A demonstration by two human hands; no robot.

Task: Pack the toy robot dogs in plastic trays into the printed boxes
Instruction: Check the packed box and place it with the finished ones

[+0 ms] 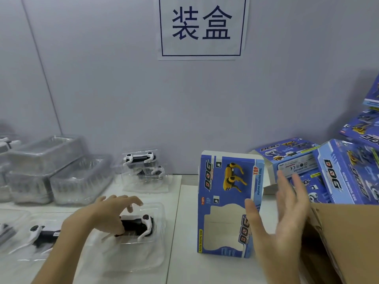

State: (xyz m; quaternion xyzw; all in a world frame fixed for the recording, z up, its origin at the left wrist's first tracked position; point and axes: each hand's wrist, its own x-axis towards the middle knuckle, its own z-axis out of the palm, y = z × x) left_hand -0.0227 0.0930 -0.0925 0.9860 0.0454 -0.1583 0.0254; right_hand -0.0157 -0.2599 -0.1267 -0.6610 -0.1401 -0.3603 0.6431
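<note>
Printed box: the tall blue printed cardboard box [227,203] with a yellow dog picture and a cut-out window stands on end on the white bench [184,263]; steady it with your right hand [283,218], whose grip is flat and holding nothing, thumb at the box's edge.
Tray: the clear plastic tray [143,238] lies just left of the box; lift it level so nothing tips out.
Toy dog: the black-and-white toy robot dog [139,224] lies on its side in that tray; your left hand [108,214] curls its grip over the body.
</note>
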